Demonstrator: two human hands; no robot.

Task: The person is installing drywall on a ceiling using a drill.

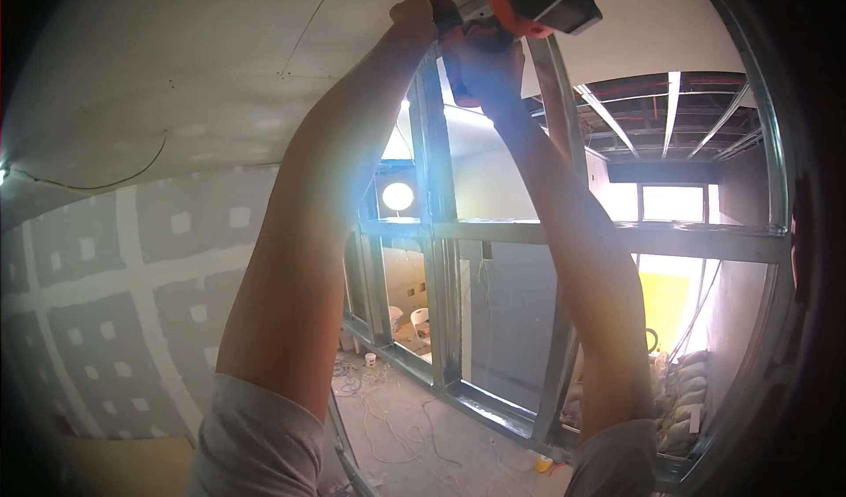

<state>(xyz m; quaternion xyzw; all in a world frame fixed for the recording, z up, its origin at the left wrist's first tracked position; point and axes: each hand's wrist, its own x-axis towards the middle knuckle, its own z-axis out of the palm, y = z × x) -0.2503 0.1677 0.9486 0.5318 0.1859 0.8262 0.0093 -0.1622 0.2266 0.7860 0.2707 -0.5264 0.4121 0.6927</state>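
Observation:
Both my arms reach up to the top of a metal stud frame (441,180). My right hand (495,63) is closed round the grip of a red and black cordless drill (539,2), its battery block toward me at the top of the view. My left hand (412,8) is raised against the ceiling edge, fingers curled in beside the drill's dark front end. What those fingers grip is hidden. The drill's tip cannot be seen either.
A white ceiling panel (220,48) spans overhead on the left, with a loose cable (106,184) hanging from it. Patched grey wallboard (88,259) stands below. Cords (397,440) trail over the floor, near a white bucket (370,359). Stacked sacks (687,391) lie beyond the frame.

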